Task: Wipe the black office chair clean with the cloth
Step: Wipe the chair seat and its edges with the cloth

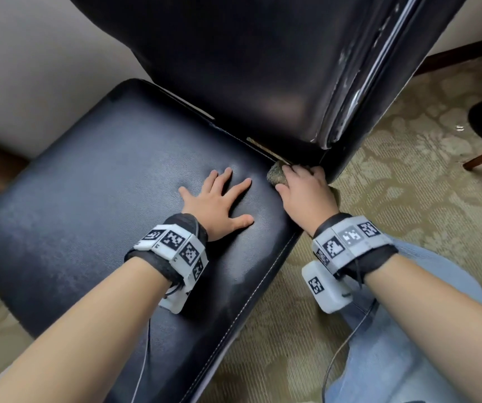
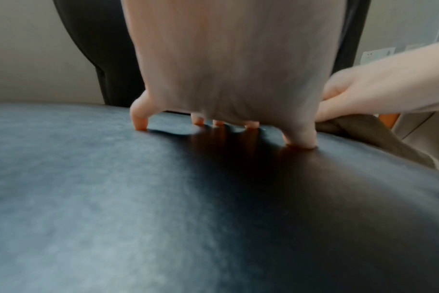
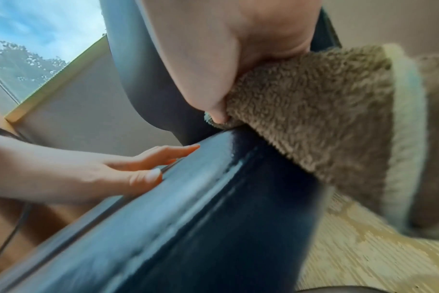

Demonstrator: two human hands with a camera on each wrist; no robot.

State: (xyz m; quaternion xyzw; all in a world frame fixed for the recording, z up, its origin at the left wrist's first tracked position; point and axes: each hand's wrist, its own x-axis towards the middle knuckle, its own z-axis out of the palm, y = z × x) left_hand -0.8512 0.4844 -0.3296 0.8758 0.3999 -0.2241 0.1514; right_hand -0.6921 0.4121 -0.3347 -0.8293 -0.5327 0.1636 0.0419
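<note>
The black office chair (image 1: pixel 135 181) fills the middle of the head view, its padded seat facing up and its backrest (image 1: pixel 251 68) rising at the far edge. The cloth (image 1: pixel 274 174), a brown fleecy rag, sits at the seat's rear right corner, right where seat meets backrest, bunched small probably so it can be worked into that seam. The right hand (image 1: pixel 306 193) has its grip closed around the cloth, thumb and fingers curled into the pile and pushing it against the seat's edge, as the right wrist view shows; a loose fold hangs off the side toward the patterned carpet (image 1: pixel 408 205). The left hand (image 1: pixel 219 205) holds nothing: its fingers are spread flat with tips pressed on the seat just beside the cloth, most likely bracing the chair so it does not shift under the wiping pressure.
</note>
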